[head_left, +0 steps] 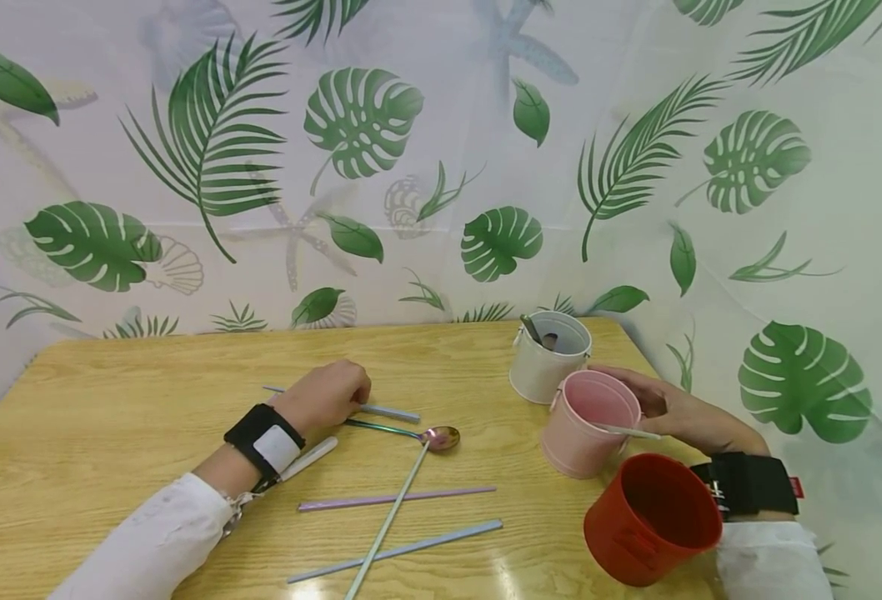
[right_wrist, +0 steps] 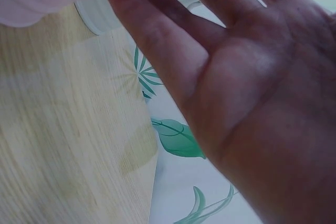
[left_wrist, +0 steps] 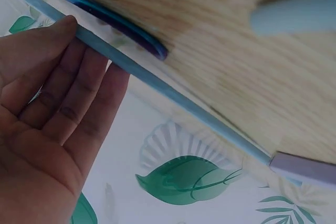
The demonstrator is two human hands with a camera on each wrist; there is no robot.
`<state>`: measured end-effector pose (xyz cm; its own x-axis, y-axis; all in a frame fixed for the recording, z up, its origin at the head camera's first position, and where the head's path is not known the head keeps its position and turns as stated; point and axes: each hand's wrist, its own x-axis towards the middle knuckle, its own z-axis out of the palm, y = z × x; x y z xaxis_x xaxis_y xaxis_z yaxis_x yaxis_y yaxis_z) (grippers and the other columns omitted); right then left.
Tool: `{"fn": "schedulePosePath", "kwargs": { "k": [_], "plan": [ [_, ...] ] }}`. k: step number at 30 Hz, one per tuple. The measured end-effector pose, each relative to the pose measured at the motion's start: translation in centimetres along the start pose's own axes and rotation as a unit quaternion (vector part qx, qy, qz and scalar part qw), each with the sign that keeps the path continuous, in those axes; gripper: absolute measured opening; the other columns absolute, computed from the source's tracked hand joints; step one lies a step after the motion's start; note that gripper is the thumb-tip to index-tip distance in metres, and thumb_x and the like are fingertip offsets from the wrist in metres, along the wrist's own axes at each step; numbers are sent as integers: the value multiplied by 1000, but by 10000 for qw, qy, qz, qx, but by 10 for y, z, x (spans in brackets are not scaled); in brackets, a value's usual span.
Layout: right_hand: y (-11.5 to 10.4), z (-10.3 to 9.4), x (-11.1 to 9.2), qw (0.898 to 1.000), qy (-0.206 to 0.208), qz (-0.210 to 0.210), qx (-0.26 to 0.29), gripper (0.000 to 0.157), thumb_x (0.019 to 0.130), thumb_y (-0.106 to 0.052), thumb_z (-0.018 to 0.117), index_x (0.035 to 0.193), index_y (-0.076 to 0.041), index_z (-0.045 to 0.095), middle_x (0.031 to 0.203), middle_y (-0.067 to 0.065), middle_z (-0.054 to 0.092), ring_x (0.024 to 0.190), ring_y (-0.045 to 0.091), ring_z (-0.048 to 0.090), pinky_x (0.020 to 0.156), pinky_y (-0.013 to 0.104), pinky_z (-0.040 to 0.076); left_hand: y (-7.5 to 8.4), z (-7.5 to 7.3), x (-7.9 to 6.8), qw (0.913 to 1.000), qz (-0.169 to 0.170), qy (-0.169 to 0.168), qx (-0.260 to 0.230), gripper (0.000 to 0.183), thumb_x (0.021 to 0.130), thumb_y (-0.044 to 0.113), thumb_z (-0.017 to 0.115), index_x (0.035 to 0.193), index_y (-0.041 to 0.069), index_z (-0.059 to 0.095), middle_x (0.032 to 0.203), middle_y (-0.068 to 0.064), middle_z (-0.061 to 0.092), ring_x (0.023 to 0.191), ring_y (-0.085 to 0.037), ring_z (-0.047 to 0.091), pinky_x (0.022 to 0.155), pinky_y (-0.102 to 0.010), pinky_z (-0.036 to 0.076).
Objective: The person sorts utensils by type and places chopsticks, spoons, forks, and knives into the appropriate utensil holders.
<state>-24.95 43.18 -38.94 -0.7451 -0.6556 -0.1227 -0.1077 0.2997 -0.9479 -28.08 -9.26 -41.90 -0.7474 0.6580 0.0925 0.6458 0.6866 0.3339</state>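
In the head view, my left hand pinches a light blue chopstick low over the table. The left wrist view shows the thumb on top of this chopstick and fingers beneath. Beside it lies a spoon with a shiny, multicoloured bowl and a teal handle. On the right, my right hand reaches behind a pink bucket, its extended fingers touching the side; some fingertips are hidden. A pale green chopstick leans over the pink bucket's rim.
A white bucket holding cutlery stands behind; a red bucket is in front. A purple chopstick, another blue chopstick and a mint chopstick lie across the table. A white handle lies by my left wrist.
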Motion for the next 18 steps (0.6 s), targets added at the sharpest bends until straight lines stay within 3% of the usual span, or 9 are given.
{"fn": "schedulePosePath", "kwargs": {
  "k": [5, 18],
  "plan": [
    [-1, 0, -1, 9998, -40, -166, -60, 79, 95, 0, 61, 164, -13, 25, 163, 10, 39, 142, 13, 44, 106, 33, 48, 6, -6, 1, 9999, -77, 82, 72, 18, 91, -5, 69, 80, 8, 71, 77, 1, 61, 70, -13, 53, 64, -30, 49],
    [0, -3, -4, 9998, 9, 7, -199, 82, 95, -5, 64, 165, -15, 23, 164, 8, 37, 142, 11, 44, 106, 32, 48, 33, -25, 2, 9954, 415, 866, -14, 11, 94, -2, 72, 92, 8, 75, 88, -1, 65, 81, -14, 62, 72, -28, 55]
  ]
}}
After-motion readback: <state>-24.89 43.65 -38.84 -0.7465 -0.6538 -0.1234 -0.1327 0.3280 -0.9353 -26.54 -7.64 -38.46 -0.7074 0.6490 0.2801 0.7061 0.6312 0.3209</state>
